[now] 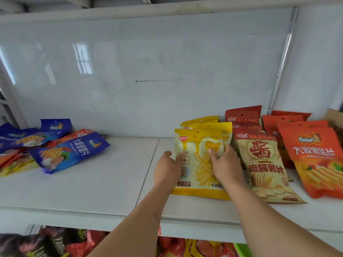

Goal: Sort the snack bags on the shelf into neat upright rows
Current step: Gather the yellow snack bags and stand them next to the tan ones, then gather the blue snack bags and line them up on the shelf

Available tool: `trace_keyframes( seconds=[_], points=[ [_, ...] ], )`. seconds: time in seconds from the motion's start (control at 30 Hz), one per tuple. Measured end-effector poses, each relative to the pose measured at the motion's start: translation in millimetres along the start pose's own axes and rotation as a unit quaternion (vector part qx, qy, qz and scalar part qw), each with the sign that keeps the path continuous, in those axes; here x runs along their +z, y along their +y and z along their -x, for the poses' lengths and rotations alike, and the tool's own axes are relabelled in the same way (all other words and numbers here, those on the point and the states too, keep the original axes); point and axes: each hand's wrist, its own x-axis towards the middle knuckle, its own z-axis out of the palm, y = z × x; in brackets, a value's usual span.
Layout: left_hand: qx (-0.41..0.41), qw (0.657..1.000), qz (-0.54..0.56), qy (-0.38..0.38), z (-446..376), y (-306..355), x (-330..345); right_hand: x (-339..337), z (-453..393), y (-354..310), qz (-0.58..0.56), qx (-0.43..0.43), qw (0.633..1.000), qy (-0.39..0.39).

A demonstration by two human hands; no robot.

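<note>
A yellow snack bag [201, 151] stands at the front of a short row of yellow bags [202, 121] on the white shelf [115, 175]. My left hand [167, 168] grips its left edge and my right hand [225, 164] presses on its front right side. Right of it stand a row of cream-and-red bags [263, 164] and a row of orange bags [315, 156], leaning back. At the far left, blue bags [68, 151] lie flat in a loose pile with orange and yellow ones beneath.
A white back panel [148, 71] closes the shelf behind the bags. A brown cardboard edge [334, 117] shows at the far right. Below the shelf's front lip, a lower shelf holds more dark and red snack bags [55, 242].
</note>
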Motion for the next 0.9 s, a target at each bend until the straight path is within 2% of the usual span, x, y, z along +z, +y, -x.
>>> trace_keyframes(
  seconds=[0.27,0.5,0.63,0.77,0.9],
  points=[
    [0.036,0.993,-0.106,0.046,26,-6,-17,-8,18,-15,0.096,-0.052,0.994,0.026],
    [0.047,0.984,-0.161,0.067,36,-25,-41,9,40,-34,0.161,-0.2,0.965,0.046],
    [0.095,0.958,-0.254,0.088,31,-47,-73,31,57,-55,0.186,-0.297,0.936,0.04],
    [0.155,0.925,-0.331,0.108,20,-73,-115,62,76,-85,0.206,-0.316,0.926,0.008],
    [0.168,0.916,-0.347,0.11,5,-106,-166,103,96,-124,0.214,-0.318,0.923,-0.027]
  ],
)
